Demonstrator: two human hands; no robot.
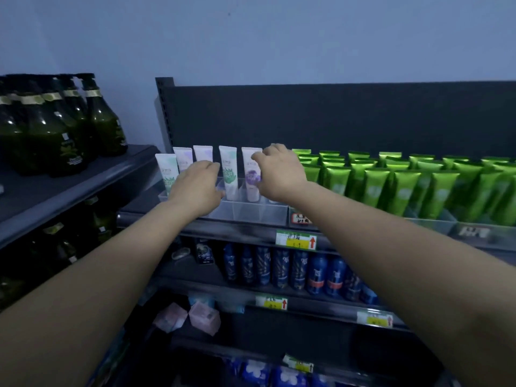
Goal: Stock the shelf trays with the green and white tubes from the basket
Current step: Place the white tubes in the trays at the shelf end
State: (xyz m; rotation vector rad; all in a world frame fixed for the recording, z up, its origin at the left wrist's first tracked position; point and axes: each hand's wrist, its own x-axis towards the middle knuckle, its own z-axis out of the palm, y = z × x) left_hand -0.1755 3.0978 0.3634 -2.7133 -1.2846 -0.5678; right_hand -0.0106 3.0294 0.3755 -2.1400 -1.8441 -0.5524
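From my head camera, both my bare arms reach forward to the top shelf [156,210]. Five white tubes [229,174] stand upright, caps down, in a clear divided tray [251,213] at the shelf's left end. Some carry a green pattern. The rightmost one, the purple-marked tube [250,174], stands in its own compartment.

My right hand [279,171] is on that tube. The fingers curl over its upper edge and the thumb lies lower, against its right side, so I hold it between them.

My left hand [199,185] hangs over the tray's left half with the knuckles up and the fingers bent forward. The fingertips are just beside the fourth tube. A tube top shows behind the hand. I cannot tell whether this hand holds anything, because its back hides the fingers' undersides.

Just to the right of my right hand, many green tubes [391,188] stand packed in rows in neighbouring trays and run to the frame's right edge. A dark panel [335,115] backs the shelf.

On a separate shelf to the left stand dark green bottles [55,129]. Below the tray a price tag [296,240] hangs on the shelf rail. Under it stands a row of blue cans [293,270], and lower down lie pink boxes [192,317].
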